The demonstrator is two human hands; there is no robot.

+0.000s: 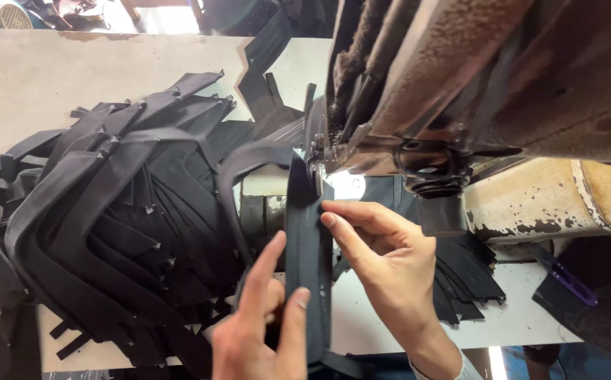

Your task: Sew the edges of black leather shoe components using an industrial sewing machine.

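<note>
One worn sewing machine (488,77) fills your upper right, with a big heap of dark cut strips (108,211) on the table (31,77) to your left. The black strap (307,239) runs up under the presser foot. Your right hand (383,260) pinches its edge; your left hand (263,324) grips its lower end. Fingertips sit near the needle: a slip could catch them or skew the seam.

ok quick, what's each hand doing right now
left hand: closed, pinching the black strip near its lower end.
right hand: fingers pressed on the same strip, higher up by the sewing machine.
</note>
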